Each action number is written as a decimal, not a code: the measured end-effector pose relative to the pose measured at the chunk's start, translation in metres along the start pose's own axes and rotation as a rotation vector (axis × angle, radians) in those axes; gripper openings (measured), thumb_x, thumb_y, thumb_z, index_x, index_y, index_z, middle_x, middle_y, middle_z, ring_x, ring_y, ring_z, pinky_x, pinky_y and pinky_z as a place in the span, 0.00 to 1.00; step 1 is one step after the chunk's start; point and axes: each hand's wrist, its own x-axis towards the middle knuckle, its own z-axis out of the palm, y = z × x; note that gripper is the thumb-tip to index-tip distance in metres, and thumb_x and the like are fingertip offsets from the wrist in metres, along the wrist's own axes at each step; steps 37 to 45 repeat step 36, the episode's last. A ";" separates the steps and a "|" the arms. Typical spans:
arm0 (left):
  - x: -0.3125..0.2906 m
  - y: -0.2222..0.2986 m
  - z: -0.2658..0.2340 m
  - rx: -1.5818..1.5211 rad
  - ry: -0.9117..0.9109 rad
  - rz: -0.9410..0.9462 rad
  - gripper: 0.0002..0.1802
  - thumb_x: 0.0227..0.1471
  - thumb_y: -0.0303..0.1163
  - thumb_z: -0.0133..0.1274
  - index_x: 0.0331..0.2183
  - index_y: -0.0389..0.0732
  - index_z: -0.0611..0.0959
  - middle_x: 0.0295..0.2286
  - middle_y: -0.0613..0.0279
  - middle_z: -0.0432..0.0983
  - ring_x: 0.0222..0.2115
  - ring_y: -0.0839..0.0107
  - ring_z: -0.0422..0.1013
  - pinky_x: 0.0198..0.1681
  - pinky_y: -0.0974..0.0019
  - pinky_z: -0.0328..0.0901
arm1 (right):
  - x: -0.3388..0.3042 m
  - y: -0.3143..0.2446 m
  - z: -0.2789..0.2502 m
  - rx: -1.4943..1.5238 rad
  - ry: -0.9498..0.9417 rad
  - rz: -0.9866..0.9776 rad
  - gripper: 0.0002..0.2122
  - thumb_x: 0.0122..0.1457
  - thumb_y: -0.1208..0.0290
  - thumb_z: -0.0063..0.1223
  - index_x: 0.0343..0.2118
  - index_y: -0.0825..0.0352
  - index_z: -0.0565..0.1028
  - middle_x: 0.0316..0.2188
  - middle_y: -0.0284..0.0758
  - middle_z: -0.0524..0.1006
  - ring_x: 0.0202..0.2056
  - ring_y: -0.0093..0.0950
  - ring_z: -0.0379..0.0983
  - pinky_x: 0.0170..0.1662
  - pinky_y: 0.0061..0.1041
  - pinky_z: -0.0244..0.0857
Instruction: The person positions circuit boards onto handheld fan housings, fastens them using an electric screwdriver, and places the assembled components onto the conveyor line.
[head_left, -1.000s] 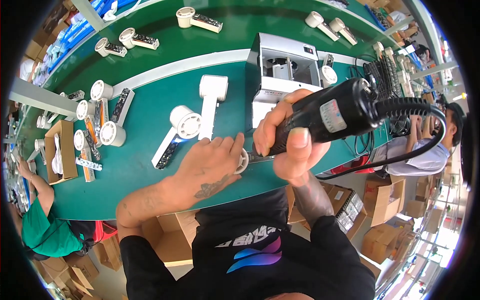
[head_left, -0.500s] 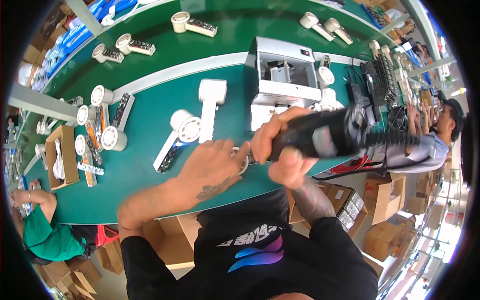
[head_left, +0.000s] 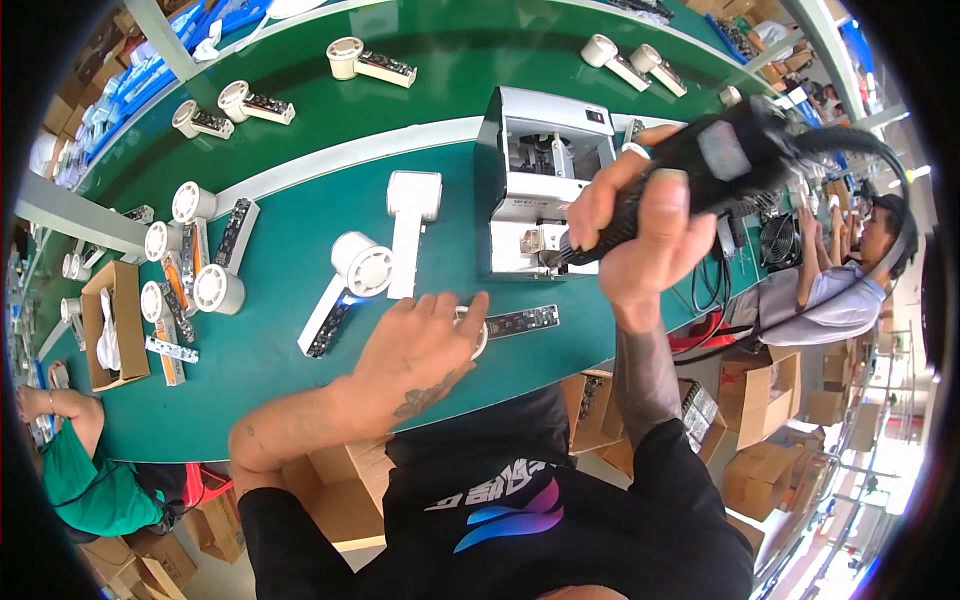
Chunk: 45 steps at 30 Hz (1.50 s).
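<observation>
My right hand (head_left: 650, 235) is closed around a black electric screwdriver (head_left: 715, 155), held at a slant. Its tip reaches down to the front of a grey-and-black screw feeder (head_left: 548, 186). On the green mat, my left hand (head_left: 415, 345) curls over the round head of a white handheld fan, hiding most of it. From under the fingers the fan's exposed circuit board (head_left: 524, 321) sticks out to the right. Just beyond my left hand lie two more white fans, one with its grille up (head_left: 365, 265) and another (head_left: 413, 198) with its casing facing up.
Several white fans with bare boards (head_left: 218, 288) lie at the left beside an open cardboard box (head_left: 118, 325). More fans (head_left: 370, 62) rest on the far green belt. The screwdriver's cable (head_left: 880, 150) loops rightward. Co-workers sit on both sides; cartons (head_left: 760, 480) stand below.
My right hand has lifted the screwdriver away from the fan and brought its tip across to the screw feeder. The fan's board is now uncovered. My left hand stays on the fan.
</observation>
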 end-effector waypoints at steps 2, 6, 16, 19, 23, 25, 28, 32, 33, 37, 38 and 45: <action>-0.001 0.000 -0.002 -0.009 0.000 0.000 0.34 0.47 0.34 0.64 0.53 0.29 0.74 0.32 0.52 0.75 0.35 0.61 0.74 0.36 0.61 0.68 | -0.004 0.003 0.003 0.033 0.013 0.028 0.25 0.67 0.51 0.47 0.48 0.74 0.62 0.14 0.35 0.65 0.11 0.24 0.60 0.14 0.26 0.59; -0.003 -0.001 -0.002 -0.028 -0.011 -0.002 0.33 0.48 0.33 0.63 0.53 0.29 0.74 0.33 0.52 0.75 0.35 0.60 0.73 0.36 0.61 0.67 | -0.018 -0.002 0.005 0.027 -0.051 0.083 0.26 0.66 0.51 0.49 0.49 0.74 0.61 0.14 0.35 0.66 0.11 0.23 0.61 0.14 0.24 0.58; -0.001 -0.001 0.004 -0.007 0.052 0.007 0.33 0.47 0.35 0.62 0.53 0.30 0.75 0.30 0.57 0.72 0.33 0.64 0.72 0.34 0.63 0.65 | -0.055 -0.026 0.025 0.227 -0.051 0.342 0.35 0.59 0.37 0.53 0.50 0.67 0.59 0.15 0.33 0.64 0.11 0.24 0.61 0.15 0.26 0.59; 0.000 -0.001 0.004 0.004 0.017 -0.001 0.32 0.49 0.35 0.61 0.54 0.31 0.75 0.31 0.57 0.72 0.33 0.64 0.72 0.34 0.63 0.65 | -0.058 -0.021 0.029 0.226 -0.013 0.350 0.35 0.58 0.38 0.54 0.50 0.69 0.59 0.14 0.34 0.65 0.12 0.24 0.61 0.15 0.27 0.59; -0.002 -0.001 0.006 0.002 0.001 0.000 0.32 0.49 0.36 0.61 0.54 0.31 0.75 0.30 0.57 0.72 0.33 0.64 0.72 0.34 0.63 0.65 | -0.061 -0.020 0.030 0.271 0.002 0.342 0.35 0.58 0.38 0.54 0.50 0.70 0.59 0.14 0.35 0.65 0.11 0.25 0.61 0.14 0.27 0.58; -0.003 -0.002 0.006 0.005 0.007 0.005 0.32 0.49 0.36 0.61 0.54 0.31 0.75 0.30 0.57 0.72 0.33 0.64 0.72 0.34 0.63 0.65 | -0.062 -0.020 0.029 0.260 -0.003 0.320 0.35 0.59 0.38 0.54 0.50 0.69 0.59 0.14 0.35 0.65 0.11 0.25 0.61 0.14 0.27 0.58; -0.003 -0.004 0.007 -0.010 0.066 0.018 0.32 0.49 0.35 0.61 0.53 0.30 0.75 0.30 0.57 0.72 0.33 0.64 0.72 0.33 0.63 0.65 | -0.064 -0.018 0.030 0.259 -0.003 0.311 0.34 0.59 0.39 0.54 0.50 0.68 0.59 0.14 0.35 0.64 0.11 0.25 0.60 0.14 0.26 0.58; -0.004 -0.004 0.005 0.002 0.037 0.007 0.32 0.49 0.36 0.61 0.54 0.30 0.75 0.30 0.57 0.72 0.32 0.64 0.72 0.33 0.63 0.65 | -0.066 -0.020 0.034 0.289 -0.002 0.302 0.33 0.58 0.42 0.57 0.49 0.67 0.59 0.15 0.35 0.65 0.12 0.25 0.61 0.15 0.27 0.59; -0.005 -0.004 0.004 0.002 0.031 -0.001 0.33 0.49 0.37 0.62 0.54 0.30 0.74 0.30 0.57 0.72 0.33 0.64 0.72 0.33 0.63 0.65 | -0.067 -0.022 0.036 0.297 -0.005 0.302 0.33 0.58 0.42 0.57 0.49 0.67 0.59 0.15 0.35 0.65 0.12 0.25 0.61 0.15 0.27 0.59; -0.006 -0.001 0.006 0.011 -0.013 -0.043 0.35 0.48 0.38 0.62 0.55 0.31 0.73 0.31 0.56 0.73 0.35 0.63 0.73 0.35 0.62 0.67 | -0.074 -0.026 0.046 0.381 -0.089 0.309 0.32 0.57 0.45 0.61 0.49 0.67 0.59 0.17 0.36 0.66 0.14 0.26 0.62 0.17 0.28 0.61; -0.006 -0.001 0.006 0.011 -0.013 -0.043 0.35 0.48 0.38 0.62 0.55 0.31 0.73 0.31 0.56 0.73 0.35 0.63 0.73 0.35 0.62 0.67 | -0.074 -0.026 0.046 0.381 -0.089 0.309 0.32 0.57 0.45 0.61 0.49 0.67 0.59 0.17 0.36 0.66 0.14 0.26 0.62 0.17 0.28 0.61; -0.006 -0.001 0.006 0.011 -0.013 -0.043 0.35 0.48 0.38 0.62 0.55 0.31 0.73 0.31 0.56 0.73 0.35 0.63 0.73 0.35 0.62 0.67 | -0.074 -0.026 0.046 0.381 -0.089 0.309 0.32 0.57 0.45 0.61 0.49 0.67 0.59 0.17 0.36 0.66 0.14 0.26 0.62 0.17 0.28 0.61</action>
